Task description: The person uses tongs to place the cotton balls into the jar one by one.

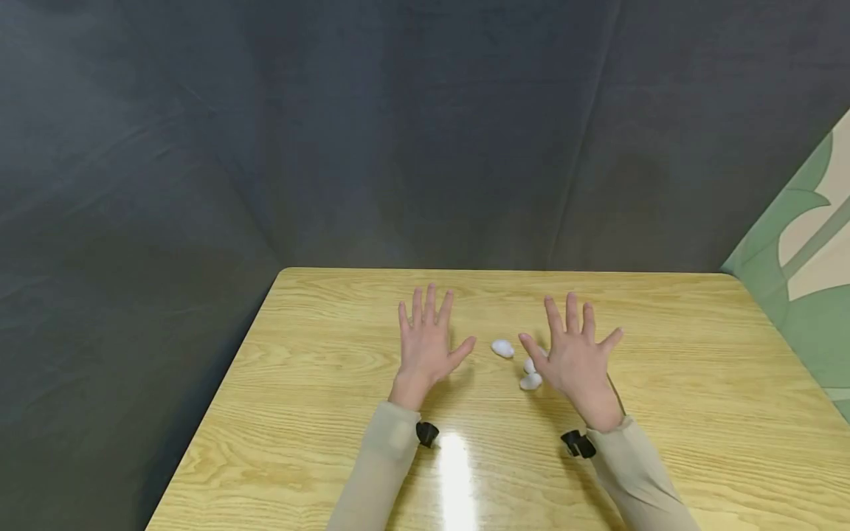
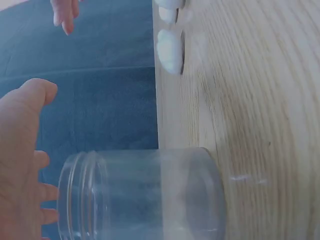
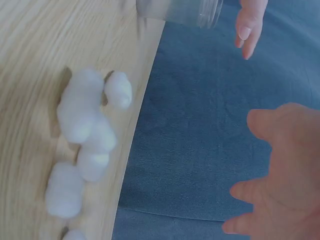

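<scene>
Hands hover side by side over a glossy wooden table (image 1: pixel 319 413), beige sleeves (image 1: pixel 381 472) nearest the camera and bare wood running to both side edges. The left hand (image 1: pixel 425 346) and right hand (image 1: pixel 574 358) are both spread, fingers straight, holding nothing. White cotton balls (image 1: pixel 502 348) lie between them toward the far edge, fluffy and rounded, a few clustered by the right thumb. The wrist views show a clear, empty plastic jar (image 2: pixel 145 195) standing by the left hand, just beside the cotton. Dark grey cloth (image 1: pixel 332 133) hangs beyond the far edge.
</scene>
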Action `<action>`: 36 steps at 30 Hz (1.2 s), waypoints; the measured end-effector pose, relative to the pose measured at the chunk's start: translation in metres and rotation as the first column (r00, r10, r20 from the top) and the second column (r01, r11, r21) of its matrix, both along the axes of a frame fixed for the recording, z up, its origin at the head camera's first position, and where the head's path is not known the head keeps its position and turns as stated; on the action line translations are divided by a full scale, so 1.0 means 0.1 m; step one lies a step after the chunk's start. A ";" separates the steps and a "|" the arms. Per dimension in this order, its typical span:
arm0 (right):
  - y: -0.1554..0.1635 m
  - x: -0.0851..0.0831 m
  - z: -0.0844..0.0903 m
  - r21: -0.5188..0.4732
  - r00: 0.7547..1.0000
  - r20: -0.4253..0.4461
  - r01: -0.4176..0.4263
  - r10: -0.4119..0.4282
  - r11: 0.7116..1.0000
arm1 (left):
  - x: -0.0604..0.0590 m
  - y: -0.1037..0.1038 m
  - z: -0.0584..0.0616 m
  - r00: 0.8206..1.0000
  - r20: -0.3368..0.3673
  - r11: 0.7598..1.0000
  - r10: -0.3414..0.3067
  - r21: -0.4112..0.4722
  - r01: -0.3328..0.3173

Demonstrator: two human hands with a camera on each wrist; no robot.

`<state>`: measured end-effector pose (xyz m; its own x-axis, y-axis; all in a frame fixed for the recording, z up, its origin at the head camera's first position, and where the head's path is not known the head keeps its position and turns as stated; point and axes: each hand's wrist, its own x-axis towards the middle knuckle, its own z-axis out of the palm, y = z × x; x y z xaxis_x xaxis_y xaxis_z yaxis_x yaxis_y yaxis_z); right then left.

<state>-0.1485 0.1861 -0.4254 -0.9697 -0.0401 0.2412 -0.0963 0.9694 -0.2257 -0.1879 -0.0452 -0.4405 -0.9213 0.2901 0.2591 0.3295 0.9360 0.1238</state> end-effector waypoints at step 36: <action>0.51 0.37 -0.13 -0.206 0.998 -0.032 0.044 -0.052 0.978 | 0.16 -0.60 -0.06 0.943 0.140 0.441 -0.302 0.898 0.008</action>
<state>-0.1119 0.2373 -0.4383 -0.9595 0.0601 0.2751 -0.0627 0.9068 -0.4169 -0.1718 -0.1048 -0.4467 -0.9527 0.1872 0.2393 0.2766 0.2084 0.9381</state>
